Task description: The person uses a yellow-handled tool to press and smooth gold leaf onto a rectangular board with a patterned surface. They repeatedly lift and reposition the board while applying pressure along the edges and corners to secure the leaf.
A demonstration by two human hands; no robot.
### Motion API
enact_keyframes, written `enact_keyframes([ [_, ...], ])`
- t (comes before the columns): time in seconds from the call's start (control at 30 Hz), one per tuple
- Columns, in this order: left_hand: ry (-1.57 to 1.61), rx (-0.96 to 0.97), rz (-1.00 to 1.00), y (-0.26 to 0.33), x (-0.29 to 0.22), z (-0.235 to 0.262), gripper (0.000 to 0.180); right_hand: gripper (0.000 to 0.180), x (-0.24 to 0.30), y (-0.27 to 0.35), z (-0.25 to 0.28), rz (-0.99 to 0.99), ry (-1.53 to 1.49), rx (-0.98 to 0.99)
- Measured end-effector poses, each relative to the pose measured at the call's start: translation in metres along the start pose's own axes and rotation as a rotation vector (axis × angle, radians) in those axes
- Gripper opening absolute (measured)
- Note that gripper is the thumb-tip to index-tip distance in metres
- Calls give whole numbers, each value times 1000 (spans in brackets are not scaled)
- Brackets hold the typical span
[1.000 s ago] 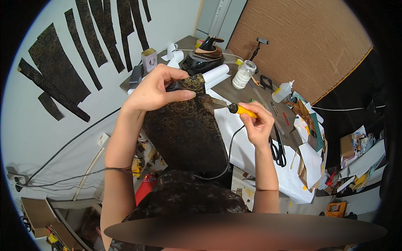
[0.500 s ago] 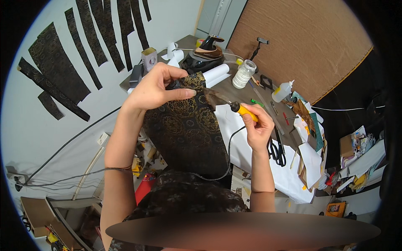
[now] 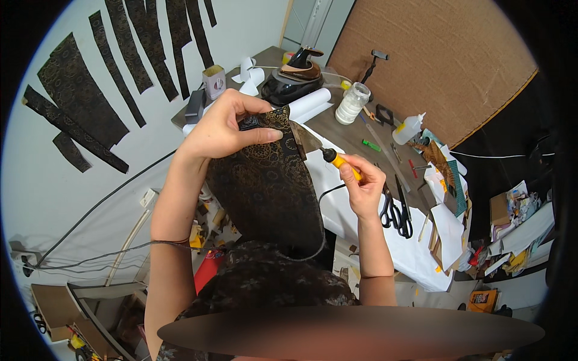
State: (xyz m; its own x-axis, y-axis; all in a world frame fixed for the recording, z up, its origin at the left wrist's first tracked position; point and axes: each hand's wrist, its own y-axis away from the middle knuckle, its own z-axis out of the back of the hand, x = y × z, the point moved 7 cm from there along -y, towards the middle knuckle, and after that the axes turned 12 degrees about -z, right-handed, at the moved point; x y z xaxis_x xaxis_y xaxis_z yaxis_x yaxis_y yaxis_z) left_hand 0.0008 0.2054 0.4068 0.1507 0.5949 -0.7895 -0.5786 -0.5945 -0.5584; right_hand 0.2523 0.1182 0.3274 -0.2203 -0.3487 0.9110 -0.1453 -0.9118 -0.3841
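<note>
Fabric work is in hand: the left hand (image 3: 226, 123) is closed around the top edge of a dark patterned fabric piece (image 3: 265, 186), thumb across its front, and holds it upright above the lap, in front of the tabletop (image 3: 337, 129). The right hand (image 3: 364, 186) is closed in a pen-like grip on a yellow-handled heated tool (image 3: 337, 159) with a black cord hanging from it. Compared with a second ago, the tool has moved closer: its metal tip now lies at the right upper edge of the fabric, seemingly touching it, while the left hand keeps nearly the same hold. I judge that the edge is being worked at this spot now. Behind on the tabletop stand an iron (image 3: 295, 75), a white jar (image 3: 352, 103), a glue bottle (image 3: 407, 127), and scissors (image 3: 397, 210) lie beside the right hand.
</note>
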Motion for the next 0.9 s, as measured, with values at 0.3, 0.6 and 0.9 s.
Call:
enact_keyframes([
  [0.3,-51,-71,23,8,22,27,17,27,-17,5,30,-142,-136,-95],
  [0.6,50,-81,84,1,20,24,15,19,19,17,36,146,118,-129],
  [0.9,14,-48,-26,-4,4,15,14,17,4,20,11,93,99,-72],
])
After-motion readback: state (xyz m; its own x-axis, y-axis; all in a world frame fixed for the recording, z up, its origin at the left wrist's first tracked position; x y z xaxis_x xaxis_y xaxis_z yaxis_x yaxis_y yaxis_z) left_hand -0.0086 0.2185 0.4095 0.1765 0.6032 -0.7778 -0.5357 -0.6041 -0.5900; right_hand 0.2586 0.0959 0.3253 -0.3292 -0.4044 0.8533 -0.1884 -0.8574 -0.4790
